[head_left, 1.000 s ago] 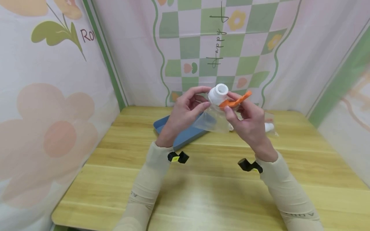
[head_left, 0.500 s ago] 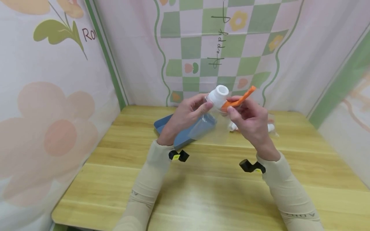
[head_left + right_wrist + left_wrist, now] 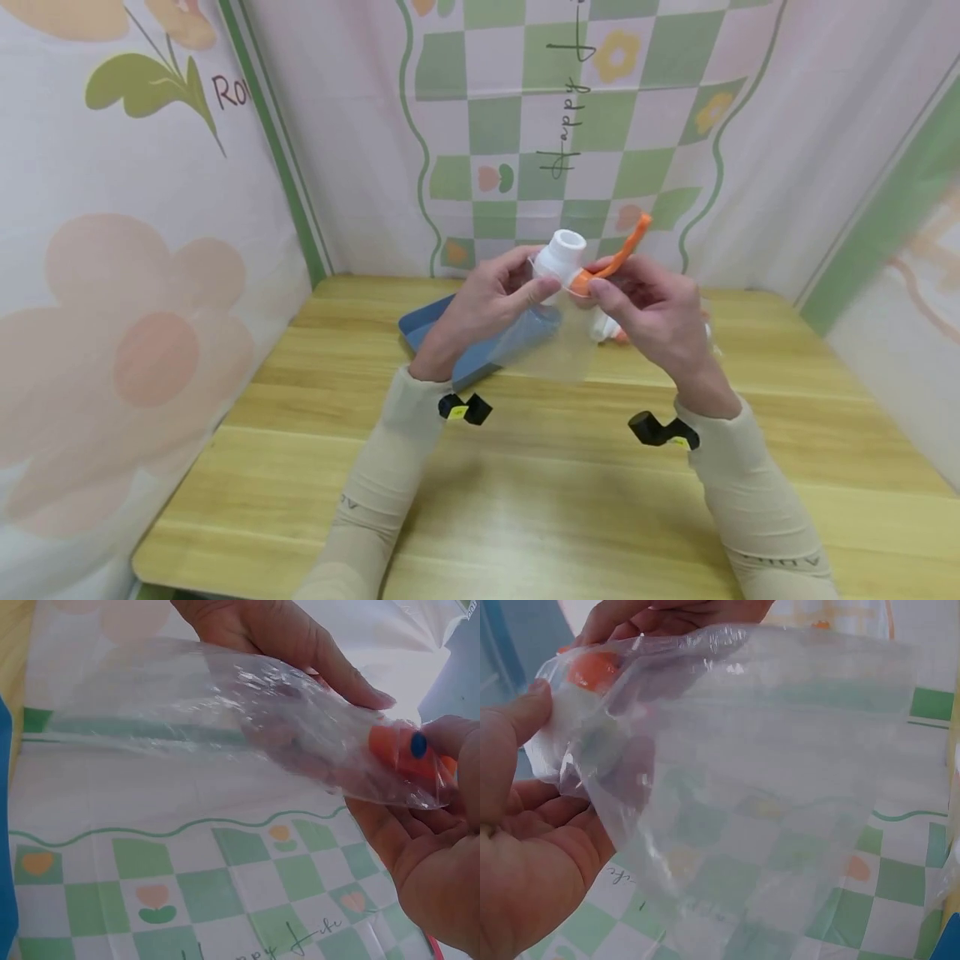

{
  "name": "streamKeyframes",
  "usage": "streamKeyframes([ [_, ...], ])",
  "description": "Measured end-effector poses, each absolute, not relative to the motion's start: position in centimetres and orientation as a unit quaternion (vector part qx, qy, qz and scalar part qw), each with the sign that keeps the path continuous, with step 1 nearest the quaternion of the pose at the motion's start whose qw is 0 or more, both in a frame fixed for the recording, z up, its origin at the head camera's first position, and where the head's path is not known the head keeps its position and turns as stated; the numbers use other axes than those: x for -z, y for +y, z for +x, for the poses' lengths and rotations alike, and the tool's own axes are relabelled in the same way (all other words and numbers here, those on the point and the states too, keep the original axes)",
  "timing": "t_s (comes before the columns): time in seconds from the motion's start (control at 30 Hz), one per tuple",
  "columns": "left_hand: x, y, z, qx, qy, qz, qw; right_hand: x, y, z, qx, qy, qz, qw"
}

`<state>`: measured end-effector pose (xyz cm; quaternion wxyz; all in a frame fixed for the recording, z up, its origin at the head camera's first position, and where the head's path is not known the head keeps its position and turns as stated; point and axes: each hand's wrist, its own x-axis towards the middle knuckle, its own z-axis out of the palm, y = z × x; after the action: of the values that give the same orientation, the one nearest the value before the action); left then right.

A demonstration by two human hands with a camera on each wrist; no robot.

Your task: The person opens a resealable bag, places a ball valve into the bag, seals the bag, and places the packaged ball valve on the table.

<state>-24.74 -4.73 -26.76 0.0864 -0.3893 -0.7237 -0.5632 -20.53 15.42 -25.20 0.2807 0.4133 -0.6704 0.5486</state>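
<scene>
A white plastic ball valve (image 3: 558,260) with an orange lever handle (image 3: 632,243) is held up above the table, its round opening facing up. Its lower part sits in a clear plastic bag (image 3: 551,354), which hangs beneath it. My left hand (image 3: 491,296) pinches the white body and the bag's rim between thumb and fingers. On the other side, my right hand (image 3: 654,307) pinches the base of the orange handle together with the bag. In the right wrist view, a blue dot shows on the orange hub (image 3: 401,748) through the film.
A blue tray (image 3: 468,375) lies on the wooden table (image 3: 570,500) behind my left hand. Further white and orange pieces (image 3: 604,327), partly hidden by my right hand, lie at the back right. Patterned cloth walls stand around the table.
The valve has sunk slightly and its handle has tilted more upright. Its bag hangs lower and straighter. My right hand has shifted a little to the right, still holding on.
</scene>
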Motion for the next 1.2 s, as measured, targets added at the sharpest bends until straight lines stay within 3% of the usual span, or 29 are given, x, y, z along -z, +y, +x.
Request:
streamKeyframes([
  [0.4, 25.4, -4.7, -23.2, 0.658, -0.664, -0.351, 0.049, 24.8, 16.6, -21.1, -0.492, -0.656, 0.525, 0.231],
  [0.6, 26.5, -4.4, -24.4, 0.662, -0.656, -0.358, 0.053, 25.1, 16.9, -21.3, -0.502, -0.650, 0.519, 0.236],
  [1.2, 26.5, -4.8, -24.0, 0.677, -0.648, -0.344, 0.063, 24.8, 16.7, -20.7, -0.481, -0.662, 0.505, 0.275],
])
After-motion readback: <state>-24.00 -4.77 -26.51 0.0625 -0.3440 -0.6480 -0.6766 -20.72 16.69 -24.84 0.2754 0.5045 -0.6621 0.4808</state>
